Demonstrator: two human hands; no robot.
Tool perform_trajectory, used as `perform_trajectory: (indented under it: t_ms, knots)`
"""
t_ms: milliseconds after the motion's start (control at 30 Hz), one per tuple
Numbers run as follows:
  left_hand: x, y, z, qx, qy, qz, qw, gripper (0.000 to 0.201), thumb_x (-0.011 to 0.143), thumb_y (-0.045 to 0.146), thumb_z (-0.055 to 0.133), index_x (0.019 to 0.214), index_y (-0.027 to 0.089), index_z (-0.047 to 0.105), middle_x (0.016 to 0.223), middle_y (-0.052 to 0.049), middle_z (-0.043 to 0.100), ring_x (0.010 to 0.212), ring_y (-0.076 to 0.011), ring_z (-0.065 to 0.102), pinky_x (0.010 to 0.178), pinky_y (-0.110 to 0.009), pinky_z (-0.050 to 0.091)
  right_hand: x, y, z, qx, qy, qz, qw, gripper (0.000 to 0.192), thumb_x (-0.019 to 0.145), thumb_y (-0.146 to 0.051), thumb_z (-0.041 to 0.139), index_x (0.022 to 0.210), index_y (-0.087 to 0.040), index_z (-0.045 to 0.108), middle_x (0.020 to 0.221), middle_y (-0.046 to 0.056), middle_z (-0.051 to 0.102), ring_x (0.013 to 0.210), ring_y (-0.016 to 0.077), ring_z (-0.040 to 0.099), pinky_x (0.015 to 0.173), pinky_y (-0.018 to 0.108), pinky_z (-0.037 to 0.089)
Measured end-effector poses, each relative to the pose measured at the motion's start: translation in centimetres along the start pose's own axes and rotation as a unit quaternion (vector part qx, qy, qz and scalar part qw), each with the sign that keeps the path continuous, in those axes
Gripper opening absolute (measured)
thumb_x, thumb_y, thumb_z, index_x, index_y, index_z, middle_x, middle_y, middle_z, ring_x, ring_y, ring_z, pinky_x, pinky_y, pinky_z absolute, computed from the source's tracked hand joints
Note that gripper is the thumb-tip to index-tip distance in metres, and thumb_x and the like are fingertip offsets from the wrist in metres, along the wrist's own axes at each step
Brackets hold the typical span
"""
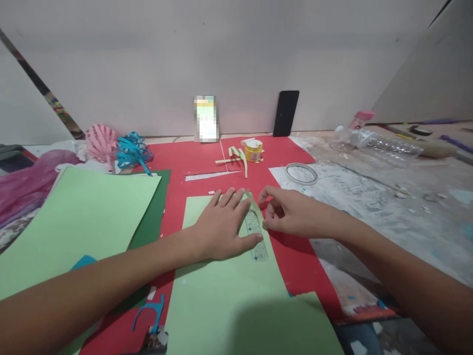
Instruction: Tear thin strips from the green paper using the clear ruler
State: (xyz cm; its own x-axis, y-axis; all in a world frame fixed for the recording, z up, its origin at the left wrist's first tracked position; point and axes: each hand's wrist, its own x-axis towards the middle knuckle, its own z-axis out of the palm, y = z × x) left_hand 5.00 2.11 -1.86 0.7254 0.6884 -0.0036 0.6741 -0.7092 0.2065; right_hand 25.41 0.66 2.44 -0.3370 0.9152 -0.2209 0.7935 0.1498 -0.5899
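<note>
My left hand (225, 224) lies flat with spread fingers on a sheet of light green paper (221, 296). It presses a clear plastic ruler (257, 249) along the sheet's right side, covering part of it. At that edge, the fingers of my right hand (284, 209) are curled in a pinch. A narrow strip of green paper (255, 202) lifts along the ruler and runs to my right fingertips. Beneath the sheet is red paper (295, 256).
Beyond my hands are loose green strips (238, 160), a yellow tape roll (253, 151), a propped lit phone (207, 118) and a black phone (286, 113). Paper pompoms (101, 143) and green sheets (99, 207) lie left; a tape ring (301, 173) and plastic bottle (384, 145) right.
</note>
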Motion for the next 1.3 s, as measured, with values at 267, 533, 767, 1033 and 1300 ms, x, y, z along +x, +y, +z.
perform_trajectory:
  t_ms: [267,533,767,1033,1300]
  knots:
    - [0.03,-0.07,-0.07,-0.009,-0.016,-0.006,1.0,0.084,0.088,0.074,0.031,0.149,0.017,0.031,0.159,-0.015,0.015,0.145,-0.0389,0.011,0.115,-0.057,0.012,0.25,0.0,0.74,0.019,-0.014,-0.013,1.0,0.028,0.074,-0.018,0.057,0.1,-0.023,0.045,0.064,-0.005,0.058,0.06,0.0152,0.053,0.056,0.026,0.039]
    - [0.02,-0.09,-0.01,-0.012,-0.016,-0.002,1.0,0.084,0.088,0.073,0.031,0.151,0.019,0.026,0.16,-0.014,0.016,0.146,-0.0382,0.011,0.115,-0.059,0.012,-0.11,-0.39,0.57,0.084,-0.05,-0.013,0.995,0.03,0.076,-0.022,0.058,0.102,-0.023,0.043,0.067,-0.006,0.056,0.061,0.0134,0.051,0.057,0.025,0.041]
    - [-0.03,-0.13,-0.02,-0.008,-0.009,-0.002,1.0,0.08,0.088,0.073,0.03,0.143,0.016,0.04,0.159,-0.014,0.018,0.146,-0.0379,0.011,0.116,-0.058,0.011,-0.35,-0.48,0.16,0.018,-0.069,-0.014,0.997,0.029,0.074,-0.018,0.059,0.097,-0.023,0.043,0.067,-0.005,0.057,0.06,0.0136,0.051,0.053,0.024,0.037]
    - [-0.11,-0.06,0.04,-0.004,0.0,0.001,1.0,0.078,0.088,0.073,0.032,0.142,0.017,0.04,0.158,-0.015,0.022,0.145,-0.0389,0.014,0.115,-0.059,0.014,-0.54,-0.8,0.11,0.043,-0.084,-0.03,0.995,0.031,0.074,-0.017,0.058,0.098,-0.023,0.04,0.066,-0.006,0.057,0.059,0.0126,0.05,0.054,0.023,0.038]
    - [-0.14,0.01,0.03,-0.013,0.003,0.0,1.0,0.078,0.089,0.071,0.033,0.147,0.019,0.033,0.16,-0.014,0.016,0.146,-0.0376,0.011,0.115,-0.058,0.013,-0.73,-0.85,0.14,0.001,-0.09,-0.028,0.996,0.031,0.075,-0.021,0.06,0.1,-0.021,0.041,0.069,-0.004,0.056,0.059,0.0131,0.05,0.053,0.024,0.038]
